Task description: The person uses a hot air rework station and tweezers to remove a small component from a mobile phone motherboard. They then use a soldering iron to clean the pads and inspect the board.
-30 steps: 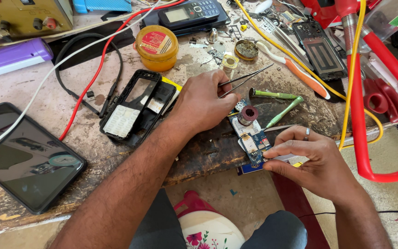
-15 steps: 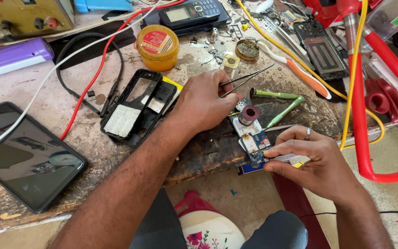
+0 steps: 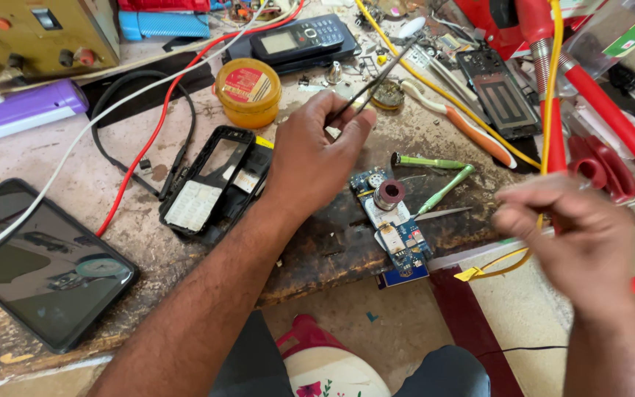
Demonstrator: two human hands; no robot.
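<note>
Currently repair mid-way: phone opened. Near edge, 1 blue circuit board (image 3: 395, 231) lies bare on bench, untouched. R hand (image 3: 578, 239) blurred beside it, fingers curled, grip unclear. L hand (image 3: 316, 158) pinches 1 pair tweezers (image 3: 380, 70). Beyond: 1 empty phone casing (image 3: 211, 184), 2 green screwdrivers (image 3: 435, 173), 1 yellow paste tin (image 3: 248, 90). Reassembly outstanding.
</note>
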